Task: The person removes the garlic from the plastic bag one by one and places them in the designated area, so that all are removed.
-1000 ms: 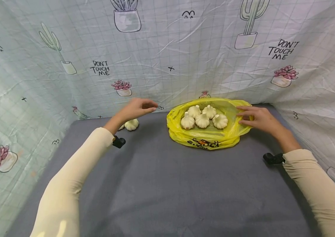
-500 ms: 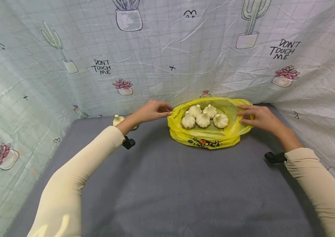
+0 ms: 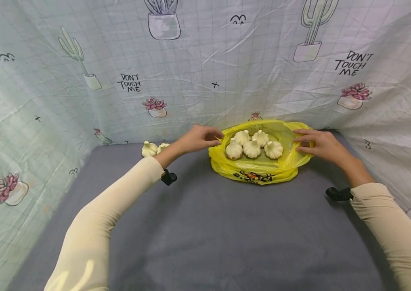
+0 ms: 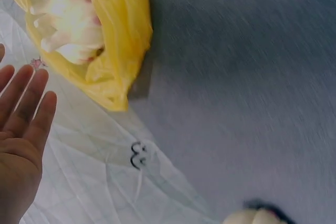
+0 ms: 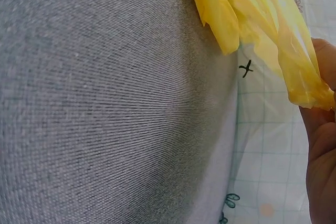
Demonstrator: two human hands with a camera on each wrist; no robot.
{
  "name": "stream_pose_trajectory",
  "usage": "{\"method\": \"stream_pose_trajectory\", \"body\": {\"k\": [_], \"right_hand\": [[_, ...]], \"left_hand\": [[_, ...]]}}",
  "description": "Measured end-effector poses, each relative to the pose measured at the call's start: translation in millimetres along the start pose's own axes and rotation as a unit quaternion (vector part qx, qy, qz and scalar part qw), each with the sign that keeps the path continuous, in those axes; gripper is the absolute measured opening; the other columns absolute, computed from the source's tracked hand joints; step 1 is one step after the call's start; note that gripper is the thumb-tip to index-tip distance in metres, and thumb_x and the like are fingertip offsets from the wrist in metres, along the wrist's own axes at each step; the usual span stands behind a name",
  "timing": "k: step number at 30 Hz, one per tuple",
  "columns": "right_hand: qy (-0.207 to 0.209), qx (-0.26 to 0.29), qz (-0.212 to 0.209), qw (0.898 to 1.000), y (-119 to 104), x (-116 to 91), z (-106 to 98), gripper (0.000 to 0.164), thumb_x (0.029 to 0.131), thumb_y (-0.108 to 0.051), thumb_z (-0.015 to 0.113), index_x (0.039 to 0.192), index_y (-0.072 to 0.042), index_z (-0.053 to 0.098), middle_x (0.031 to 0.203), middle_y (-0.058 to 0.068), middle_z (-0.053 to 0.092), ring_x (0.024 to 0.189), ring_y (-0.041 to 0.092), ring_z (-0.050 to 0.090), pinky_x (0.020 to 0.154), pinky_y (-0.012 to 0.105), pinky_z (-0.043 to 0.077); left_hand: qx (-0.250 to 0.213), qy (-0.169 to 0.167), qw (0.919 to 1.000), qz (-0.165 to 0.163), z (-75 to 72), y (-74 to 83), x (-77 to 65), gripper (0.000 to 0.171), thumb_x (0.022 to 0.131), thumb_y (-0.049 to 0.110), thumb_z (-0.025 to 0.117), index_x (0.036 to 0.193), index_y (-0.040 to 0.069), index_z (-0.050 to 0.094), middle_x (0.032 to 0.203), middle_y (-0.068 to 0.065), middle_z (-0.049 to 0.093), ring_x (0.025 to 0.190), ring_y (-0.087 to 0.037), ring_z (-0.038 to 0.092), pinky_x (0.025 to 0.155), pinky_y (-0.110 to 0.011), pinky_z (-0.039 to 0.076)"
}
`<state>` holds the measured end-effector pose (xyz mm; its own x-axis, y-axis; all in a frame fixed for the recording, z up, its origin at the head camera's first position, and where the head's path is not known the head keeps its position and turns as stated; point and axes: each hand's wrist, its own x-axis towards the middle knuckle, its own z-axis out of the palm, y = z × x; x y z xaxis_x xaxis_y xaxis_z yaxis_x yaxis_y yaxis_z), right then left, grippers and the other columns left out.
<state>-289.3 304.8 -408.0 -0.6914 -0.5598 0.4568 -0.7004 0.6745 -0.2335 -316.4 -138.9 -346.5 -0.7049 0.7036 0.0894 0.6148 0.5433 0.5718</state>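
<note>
The yellow bag (image 3: 223,166), long axis running left-right at the table's (image 3: 205,234) far side, lies just right of the left hand (image 3: 200,138), fingers extended, empty; the right hand (image 3: 318,144) pinches its right rim.

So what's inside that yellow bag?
Five garlic bulbs are visible in the open yellow bag. Anything beneath them or behind the bag's near side is covered, so I can't tell.

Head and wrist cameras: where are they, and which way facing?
Head: on the head, facing forward and down; left hand, right hand, sleeves show.
Left wrist: worn there, faces the yellow bag; both hands show, the right partly.
Right wrist: worn there, faces the gray table; right hand pinches the bag.
Head and left wrist share the garlic.
</note>
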Motion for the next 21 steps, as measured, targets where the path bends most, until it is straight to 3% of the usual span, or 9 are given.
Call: {"method": "stream_pose_trajectory", "body": {"k": [9, 21], "right_hand": [[0.017, 0.001, -0.006, 1.0, -1, -2, 3, 0.033, 0.078, -0.007, 0.087, 0.11, -0.006, 0.08, 0.131, 0.018, 0.067, 0.057, -0.002, 0.049, 0.051, 0.018, 0.039], [0.021, 0.009, 0.02, 1.0, -4, -9, 5, 0.03, 0.081, -0.008, 0.085, 0.111, -0.006, 0.079, 0.132, 0.017, 0.066, 0.061, -0.001, 0.047, 0.053, 0.019, 0.037]], "left_hand": [[-0.052, 0.017, 0.9972, -0.051, 31.6, -3.1, 23.4, 0.056, 0.099, 0.023, 0.07, 0.149, 0.004, 0.05, 0.147, -0.018, 0.055, 0.128, -0.032, 0.06, 0.104, -0.038, 0.051], [-0.043, 0.067, 0.9952, -0.058, 64.5, -8.8, 46.8, 0.03, 0.102, 0.018, 0.064, 0.129, 0.005, 0.07, 0.125, -0.01, 0.071, 0.113, -0.023, 0.068, 0.093, -0.031, 0.056]]}}
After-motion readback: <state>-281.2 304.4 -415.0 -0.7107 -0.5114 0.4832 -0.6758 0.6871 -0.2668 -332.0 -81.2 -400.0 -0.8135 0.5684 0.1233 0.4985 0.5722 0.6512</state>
